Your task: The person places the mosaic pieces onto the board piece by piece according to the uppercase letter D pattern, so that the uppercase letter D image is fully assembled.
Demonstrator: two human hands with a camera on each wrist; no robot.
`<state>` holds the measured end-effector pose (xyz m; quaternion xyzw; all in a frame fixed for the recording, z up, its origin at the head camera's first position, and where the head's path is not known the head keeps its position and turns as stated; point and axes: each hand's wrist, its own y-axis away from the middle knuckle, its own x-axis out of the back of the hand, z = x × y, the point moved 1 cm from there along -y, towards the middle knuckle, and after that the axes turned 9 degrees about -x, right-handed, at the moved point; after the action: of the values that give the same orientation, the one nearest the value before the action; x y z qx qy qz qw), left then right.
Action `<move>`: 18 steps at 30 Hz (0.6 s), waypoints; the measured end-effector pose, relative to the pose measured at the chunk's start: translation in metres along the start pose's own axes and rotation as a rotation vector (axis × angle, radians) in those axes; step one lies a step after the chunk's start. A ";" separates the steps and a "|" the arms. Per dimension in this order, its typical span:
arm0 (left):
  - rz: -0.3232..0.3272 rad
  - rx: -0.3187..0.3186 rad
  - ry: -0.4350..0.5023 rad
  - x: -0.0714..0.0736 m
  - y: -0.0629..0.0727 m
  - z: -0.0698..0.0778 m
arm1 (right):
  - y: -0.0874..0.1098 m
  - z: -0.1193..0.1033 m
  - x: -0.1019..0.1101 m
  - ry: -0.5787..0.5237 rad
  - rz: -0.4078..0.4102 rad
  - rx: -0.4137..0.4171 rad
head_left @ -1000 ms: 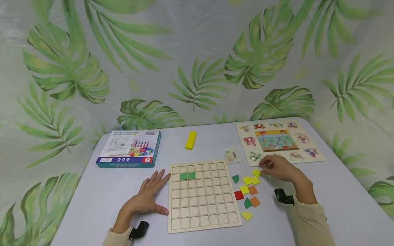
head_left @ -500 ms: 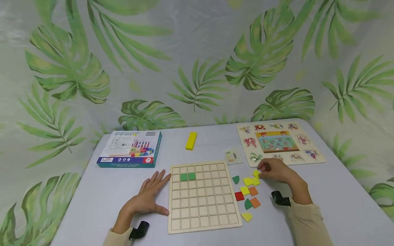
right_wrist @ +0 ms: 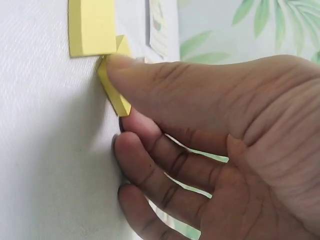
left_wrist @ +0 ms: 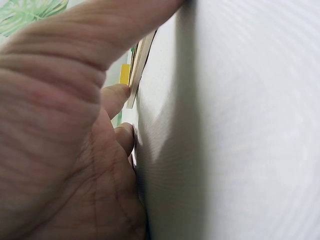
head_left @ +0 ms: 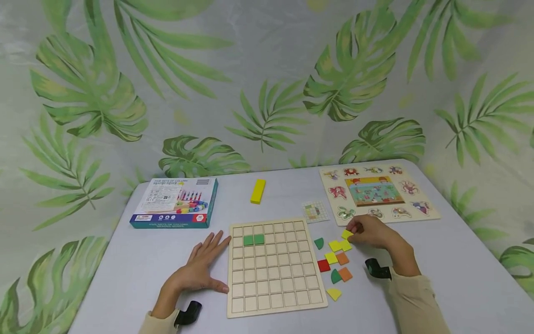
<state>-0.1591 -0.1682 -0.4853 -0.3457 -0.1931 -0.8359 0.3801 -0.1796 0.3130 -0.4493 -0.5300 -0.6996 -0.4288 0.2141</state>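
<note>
My left hand rests on the table with its fingers spread. Its thumb and a fingertip touch the left edge of a wooden grid board. Two green square tiles sit side by side in the board's second row. My right hand pinches a yellow tile at the tabletop, thumb on its near face, its other fingers loosely curled. Close by lies another yellow tile. Left of that hand are more loose tiles: yellow, an orange square tile, a red square tile and a green quarter-round tile.
A small printed grid card lies behind the board's right corner. Farther right is a sea-animal peg puzzle. A yellow block stands behind the board, and a boxed toy at the back left.
My right hand has moved slightly left and down onto the yellow tile, its thumb and finger closing on it. My left hand and the board have stayed put.
</note>
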 end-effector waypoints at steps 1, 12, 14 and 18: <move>0.000 -0.001 0.000 0.000 0.000 0.000 | 0.000 -0.001 0.000 0.006 0.000 -0.008; 0.005 -0.006 0.000 -0.001 0.000 0.001 | 0.002 -0.008 -0.003 0.077 -0.001 0.010; 0.007 -0.011 0.004 0.000 0.000 0.002 | 0.003 -0.010 -0.003 0.081 0.001 0.026; 0.008 -0.020 0.001 0.002 0.000 0.002 | 0.006 -0.019 -0.003 0.095 0.024 0.081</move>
<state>-0.1586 -0.1678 -0.4824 -0.3498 -0.1829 -0.8365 0.3800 -0.1763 0.2965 -0.4394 -0.5084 -0.6988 -0.4222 0.2737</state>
